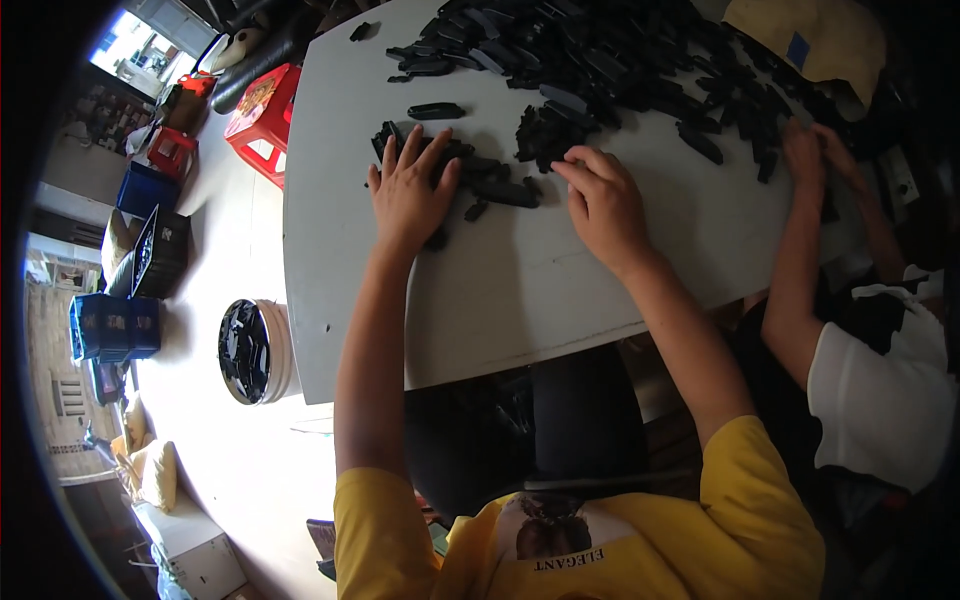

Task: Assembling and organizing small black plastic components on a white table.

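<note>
My left hand [412, 190] lies palm down with its fingers spread over a small group of black plastic pieces [487, 188] on the table. It touches the pieces but grips none. To its right, my right hand [605, 205] has its fingers bent and drawn together, with the tips beside a small heap of black pieces [548, 135]. Anything between those fingertips is hidden or too small to name. A single long black piece [436, 111] lies just beyond my left hand. Farther back spreads a large pile of similar black pieces [600, 65].
The grey-white table [480, 320] fills the middle. At the right, another person's hands [805, 155] work by the pile, near a tan bag [815, 45]. On the floor to the left stand a bucket of black pieces [250, 350], a red stool [262, 125] and blue crates [118, 328].
</note>
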A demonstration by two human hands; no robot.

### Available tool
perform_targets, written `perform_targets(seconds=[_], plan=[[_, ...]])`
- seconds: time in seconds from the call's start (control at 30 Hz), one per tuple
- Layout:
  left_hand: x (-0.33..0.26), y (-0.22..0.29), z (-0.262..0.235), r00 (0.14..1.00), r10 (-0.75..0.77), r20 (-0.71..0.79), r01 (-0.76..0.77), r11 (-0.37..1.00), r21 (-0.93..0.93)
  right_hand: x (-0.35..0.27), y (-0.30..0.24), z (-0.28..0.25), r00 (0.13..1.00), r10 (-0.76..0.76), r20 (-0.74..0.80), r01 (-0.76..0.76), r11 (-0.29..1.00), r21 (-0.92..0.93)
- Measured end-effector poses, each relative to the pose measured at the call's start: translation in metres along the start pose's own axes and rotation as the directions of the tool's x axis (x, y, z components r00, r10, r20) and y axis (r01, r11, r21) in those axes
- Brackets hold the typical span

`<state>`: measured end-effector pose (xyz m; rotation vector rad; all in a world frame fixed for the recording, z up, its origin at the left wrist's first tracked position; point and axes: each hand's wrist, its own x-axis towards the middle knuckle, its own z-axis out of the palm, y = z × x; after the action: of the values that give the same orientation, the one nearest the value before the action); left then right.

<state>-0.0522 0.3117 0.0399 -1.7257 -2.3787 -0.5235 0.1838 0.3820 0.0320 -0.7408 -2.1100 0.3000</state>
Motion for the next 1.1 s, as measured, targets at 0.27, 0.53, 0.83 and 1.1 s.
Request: perform_targets(seconds=[0.27, 0.53, 0.83, 1.1], plan=[[-0.058, 0.009, -0.027, 0.996, 0.090, -0.028, -0.092, 0.994, -0.052, -0.005, -0.012, -0.002, 0.997, -0.063, 0.046, 0.067, 0.993, -0.093], [-0.062, 0.077, -0.036, 0.932, 0.344, -0.109, -0.344, 0.939, 0.023, -0.003, -0.013, 0.000, 0.997, -0.042, 0.065, 0.053, 0.982, -0.179], [-0.124, 0.074, -0.058, 0.964, 0.258, -0.071, -0.267, 0.927, -0.262, -0.006, -0.010, -0.002, 0.996, 0.002, 0.092, 0.011, 0.991, -0.135], [-0.167, 0.053, -0.058, 0.985, 0.143, -0.097, -0.173, 0.839, -0.516, -0.006, -0.015, -0.004, 0.993, -0.080, 0.092, 0.089, 0.991, -0.098]])
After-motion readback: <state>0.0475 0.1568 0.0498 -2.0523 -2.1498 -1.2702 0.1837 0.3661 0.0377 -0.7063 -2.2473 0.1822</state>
